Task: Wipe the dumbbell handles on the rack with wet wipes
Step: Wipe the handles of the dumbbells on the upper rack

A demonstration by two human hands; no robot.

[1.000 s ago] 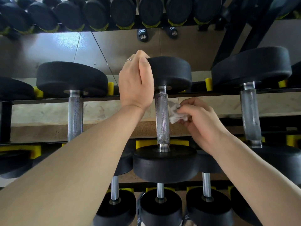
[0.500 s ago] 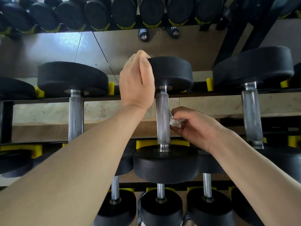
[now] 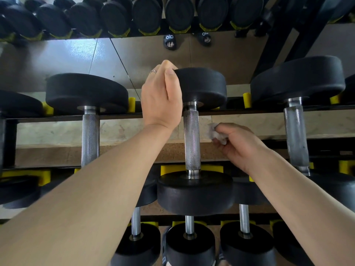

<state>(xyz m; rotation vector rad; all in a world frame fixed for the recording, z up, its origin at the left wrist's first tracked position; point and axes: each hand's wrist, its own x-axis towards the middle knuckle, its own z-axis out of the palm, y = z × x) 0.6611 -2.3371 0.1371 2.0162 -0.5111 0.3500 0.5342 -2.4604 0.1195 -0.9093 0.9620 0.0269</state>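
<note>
At the centre of the frame the left hand [image 3: 162, 96] curls over the far head of the middle dumbbell [image 3: 194, 143], fingers and thumb gripping the black weight to steady it on the rack [image 3: 115, 117]. The right hand [image 3: 238, 146] pinches a crumpled wet wipe [image 3: 216, 134] in bent fingers. Half a second ago that wipe pressed against the right side of the knurled handle [image 3: 191, 140]; now it sits just beside the handle, apart from it. This likely marks the end of 1 stroke, either before another pass or before moving to the handle at right [image 3: 295, 135], which looks smudged.
</note>
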